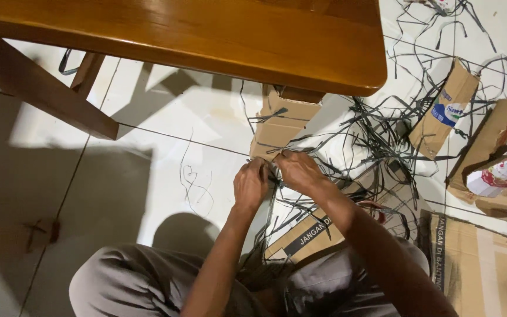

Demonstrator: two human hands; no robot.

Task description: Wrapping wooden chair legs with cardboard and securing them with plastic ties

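My left hand (pixel 250 184) and my right hand (pixel 298 170) meet over the white tiled floor, both pinching thin dark strips (pixel 272 202) that run down toward my lap. Just beyond my fingertips a folded piece of brown cardboard (pixel 280 120) with a dark strip around it leans under the edge of a wooden table (pixel 218 35). Exactly how the strips pass between my fingers is hidden by the hands.
A tangle of loose dark strips (pixel 377 132) spreads over the floor at right. Torn cardboard pieces (pixel 444 108) and flattened boxes (pixel 482 264) lie right of me. A wooden table leg (pixel 42 94) crosses the left side. My grey-clad knees (pixel 124 282) are at the bottom.
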